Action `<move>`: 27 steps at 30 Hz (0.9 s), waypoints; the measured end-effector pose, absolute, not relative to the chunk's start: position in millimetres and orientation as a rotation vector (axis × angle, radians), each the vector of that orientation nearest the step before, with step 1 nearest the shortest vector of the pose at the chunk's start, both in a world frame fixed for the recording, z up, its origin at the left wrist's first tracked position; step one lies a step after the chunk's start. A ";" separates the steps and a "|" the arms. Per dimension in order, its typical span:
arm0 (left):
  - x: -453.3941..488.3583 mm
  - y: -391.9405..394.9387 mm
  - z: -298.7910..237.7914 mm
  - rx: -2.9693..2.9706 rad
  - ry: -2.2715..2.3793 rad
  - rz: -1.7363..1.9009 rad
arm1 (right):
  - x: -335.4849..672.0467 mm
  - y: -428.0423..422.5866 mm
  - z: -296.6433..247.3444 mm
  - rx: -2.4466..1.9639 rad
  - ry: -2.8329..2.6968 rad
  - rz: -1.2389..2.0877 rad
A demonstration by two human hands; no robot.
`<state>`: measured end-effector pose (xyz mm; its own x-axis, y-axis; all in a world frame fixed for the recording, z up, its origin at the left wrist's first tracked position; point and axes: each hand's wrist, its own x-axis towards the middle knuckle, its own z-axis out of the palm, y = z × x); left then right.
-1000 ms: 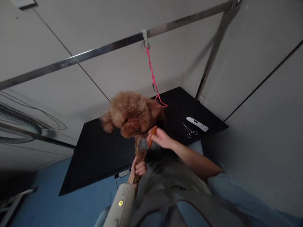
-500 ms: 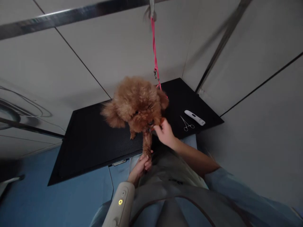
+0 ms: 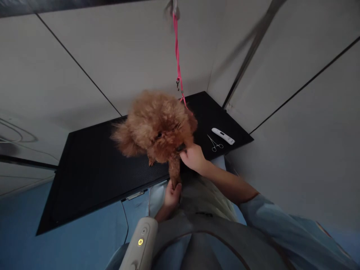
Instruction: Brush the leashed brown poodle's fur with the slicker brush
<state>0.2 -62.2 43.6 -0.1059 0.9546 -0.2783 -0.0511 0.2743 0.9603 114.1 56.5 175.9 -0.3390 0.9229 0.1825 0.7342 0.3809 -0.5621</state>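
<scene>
Near the long front edge of the black rectangular tabletop [image 3: 92, 183], the fluffy reddish-brown dog [image 3: 159, 116] looks light, soft, delicate: best supported by the foreleg [image 3: 174, 168], which the left hand [image 3: 172, 195] grips; the right hand [image 3: 194, 156] curls beside the muzzle, its grip hidden.

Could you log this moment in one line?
dog: on table | left grip: holding foreleg | right grip: at muzzle, contents unclear | white tool: on table

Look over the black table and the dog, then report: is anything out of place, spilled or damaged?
Nothing looks spilled or damaged. One small oddity: above the dog, the metal clip on the pink lead dangles with nothing hooked to it. The lead's lower end is lost to view by the dog's ear.
</scene>
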 end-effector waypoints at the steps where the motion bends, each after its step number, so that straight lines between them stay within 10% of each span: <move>1: -2.1 -64.5 47.2 0.910 1.353 1.073 | 114.0 54.6 175.3 -1.405 -2.156 0.542; 27: -96.5 -104.9 50.0 0.270 0.489 1.012 | 104.3 26.4 132.2 -0.747 -1.497 1.221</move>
<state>-96.5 -104.9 50.0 0.4360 0.8600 -0.2651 -0.7420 0.5102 0.4348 104.3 26.4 132.2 -0.2878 0.9030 0.3190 -0.1310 0.2928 -0.9471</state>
